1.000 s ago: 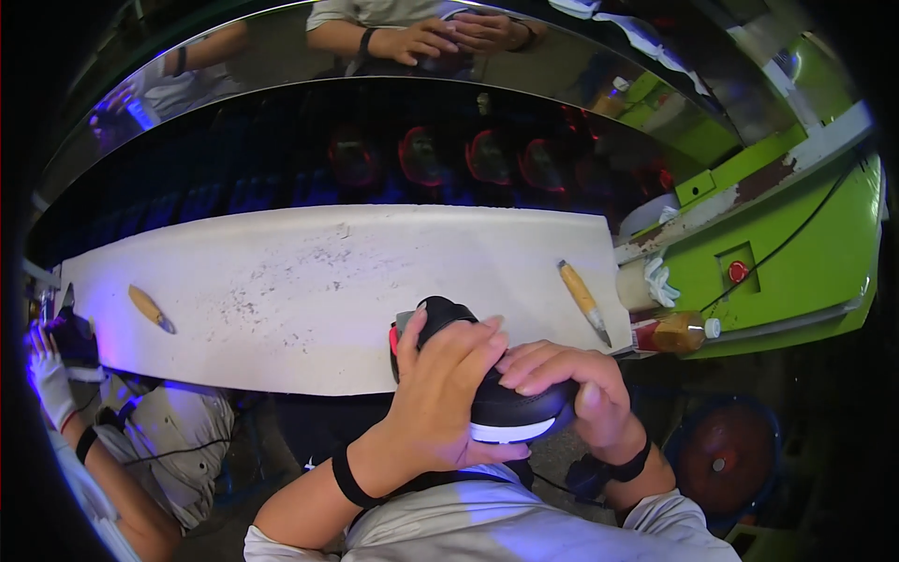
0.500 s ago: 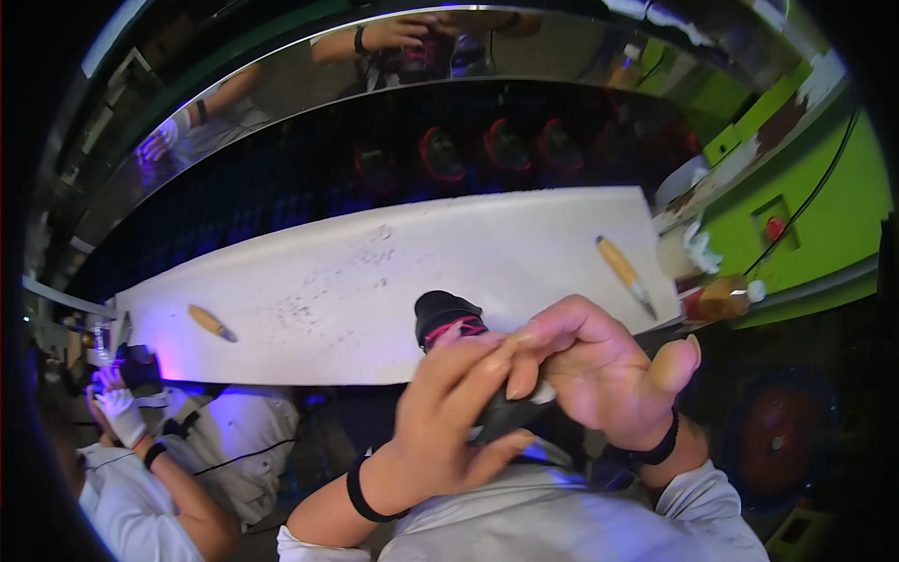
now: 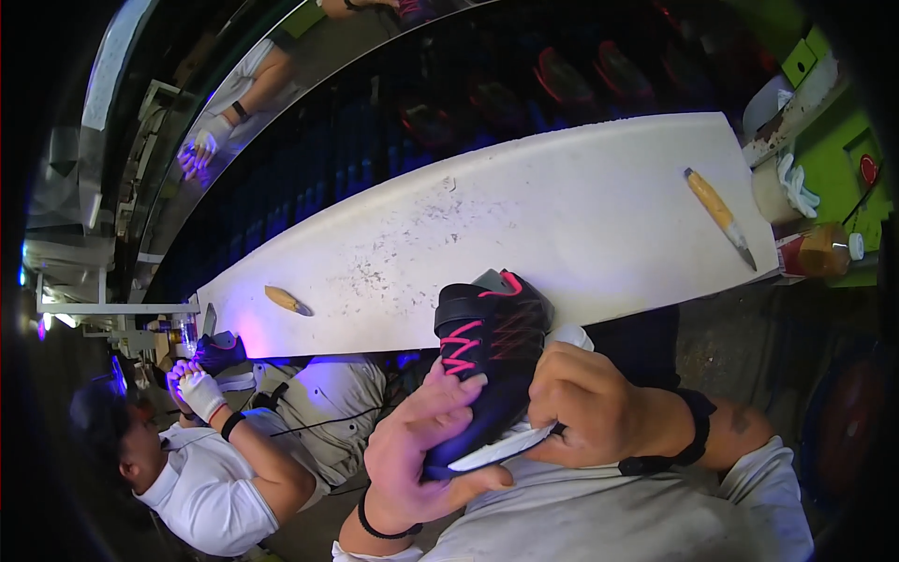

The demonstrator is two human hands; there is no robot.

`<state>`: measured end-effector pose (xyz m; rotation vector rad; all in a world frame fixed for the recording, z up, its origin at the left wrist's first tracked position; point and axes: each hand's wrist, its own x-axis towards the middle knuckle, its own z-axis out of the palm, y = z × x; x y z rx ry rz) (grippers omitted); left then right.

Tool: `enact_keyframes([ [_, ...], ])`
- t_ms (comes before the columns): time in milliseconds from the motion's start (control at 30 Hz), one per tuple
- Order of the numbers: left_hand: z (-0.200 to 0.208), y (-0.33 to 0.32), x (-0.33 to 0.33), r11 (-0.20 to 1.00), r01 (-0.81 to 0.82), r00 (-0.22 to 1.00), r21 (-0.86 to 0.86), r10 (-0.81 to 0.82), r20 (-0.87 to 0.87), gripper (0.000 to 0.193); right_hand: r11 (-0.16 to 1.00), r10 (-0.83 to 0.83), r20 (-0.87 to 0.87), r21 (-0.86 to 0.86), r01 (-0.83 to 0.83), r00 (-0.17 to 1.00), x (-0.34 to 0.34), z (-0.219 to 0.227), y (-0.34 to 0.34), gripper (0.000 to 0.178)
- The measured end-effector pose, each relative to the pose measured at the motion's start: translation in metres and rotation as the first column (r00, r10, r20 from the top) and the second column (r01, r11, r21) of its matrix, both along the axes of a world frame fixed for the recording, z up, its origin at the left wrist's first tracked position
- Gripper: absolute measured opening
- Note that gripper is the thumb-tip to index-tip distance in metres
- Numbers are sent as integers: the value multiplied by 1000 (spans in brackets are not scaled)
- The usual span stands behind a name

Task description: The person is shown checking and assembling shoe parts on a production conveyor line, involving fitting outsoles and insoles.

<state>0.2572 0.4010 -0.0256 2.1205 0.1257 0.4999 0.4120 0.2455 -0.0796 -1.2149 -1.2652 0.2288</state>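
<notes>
Unlike half a second earlier, the right hand (image 3: 585, 403), then spread, is curled beside the sole of the black shoe (image 3: 501, 361); whether it grips cannot be told. The left hand (image 3: 421, 440) clasps the forefoot. At the near edge of the white table (image 3: 599, 206), the toe points toward the wearer, long axis slanting lower left.
</notes>
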Motion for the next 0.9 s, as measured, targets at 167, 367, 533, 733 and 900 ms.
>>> enact_keyframes([
  [167,1,21,7,992,104,994,66,-106,33,50,999,-10,-8,-43,10,1000,5,-14,8,45],
  [367,30,34,16,921,110,947,375,18,-321,45,987,-53,12,-153,54,999,12,-35,24,44],
  [533,33,49,25,858,172,951,484,-16,-310,46,995,-31,36,-97,34,999,23,-41,40,44],
  [733,19,91,28,931,245,936,272,-153,-318,69,958,41,44,-287,-26,998,27,-47,64,47],
  [900,-2,116,11,998,-27,542,54,59,-839,90,900,85,172,-435,-2,982,10,-28,97,45],
])
